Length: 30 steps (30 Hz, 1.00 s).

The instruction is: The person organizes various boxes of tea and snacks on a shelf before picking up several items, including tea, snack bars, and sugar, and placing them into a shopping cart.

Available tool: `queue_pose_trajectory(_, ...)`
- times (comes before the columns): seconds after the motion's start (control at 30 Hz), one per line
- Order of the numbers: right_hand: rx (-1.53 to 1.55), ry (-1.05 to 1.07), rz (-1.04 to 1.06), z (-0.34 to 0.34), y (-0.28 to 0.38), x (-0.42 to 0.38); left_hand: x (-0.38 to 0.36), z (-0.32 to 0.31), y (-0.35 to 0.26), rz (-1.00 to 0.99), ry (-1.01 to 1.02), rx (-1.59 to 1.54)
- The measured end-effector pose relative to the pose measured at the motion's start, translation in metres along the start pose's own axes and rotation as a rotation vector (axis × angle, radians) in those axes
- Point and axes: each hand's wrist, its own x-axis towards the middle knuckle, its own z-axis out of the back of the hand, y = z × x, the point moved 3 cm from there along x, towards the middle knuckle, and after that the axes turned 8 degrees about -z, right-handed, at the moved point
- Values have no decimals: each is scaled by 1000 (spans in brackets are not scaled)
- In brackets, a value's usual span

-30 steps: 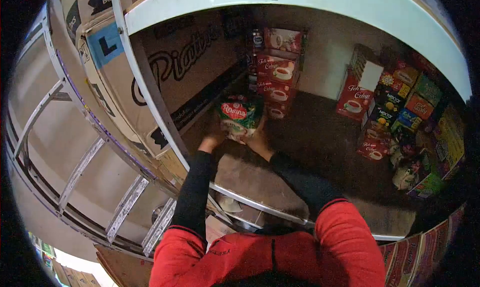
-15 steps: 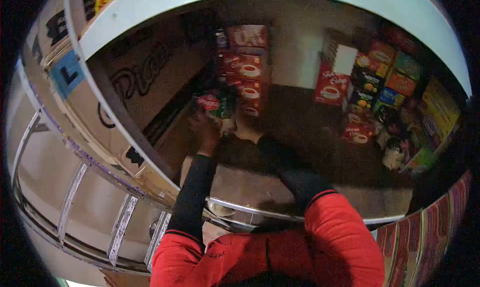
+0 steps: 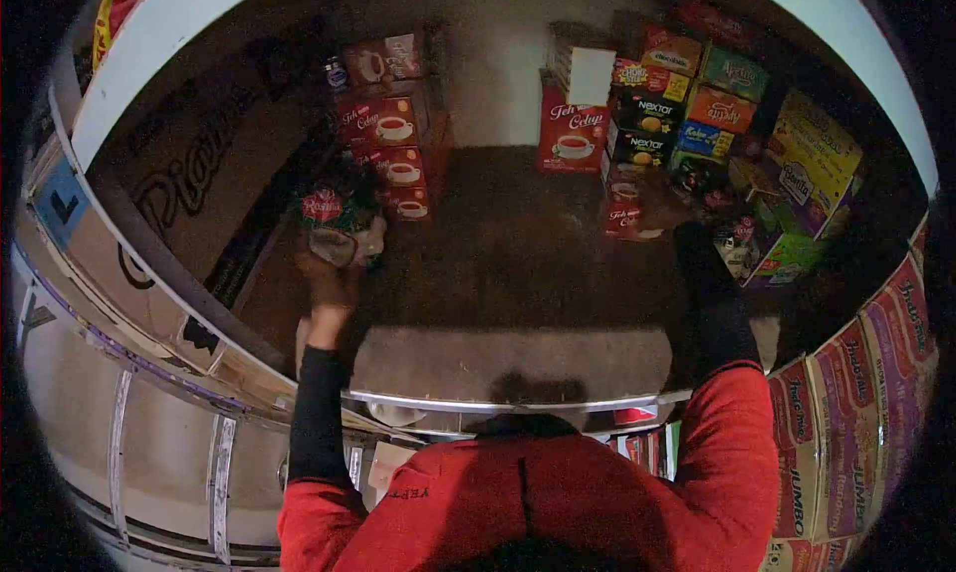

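At the left of the deep shelf, my left hand is at the lower end of a dark green packet with a red label, fingers closed on its pale, crinkled lower part. My right arm reaches to the shelf's right side. There my right hand, dim and blurred, is beside a low red box and some dark packets; its fingers cannot be made out. A white and black packet lies just right of the right sleeve.
Red tea boxes are stacked behind the left packet. Another red tea box stands by several Nextar boxes. A yellow box is at far right. A large brown carton lines the left side, and cartons stand outside at lower right.
My right hand has left the green packet and moved across to the right-hand goods. My left hand stays at the packet. The view has shifted right, so the shelf contents appear further left.
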Motion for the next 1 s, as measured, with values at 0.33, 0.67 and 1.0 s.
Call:
queue_pose_trajectory(0.33,-1639,-522,-339,-63,-31,45,-87,39,-67,99,215,422)
queue_pose_trajectory(0.67,-1552,-731,-366,-48,-89,251,-81,39,-77,168,266,331)
queue_pose_trajectory(1.0,-1128,-992,-117,-20,-117,258,-84,36,-66,136,232,353)
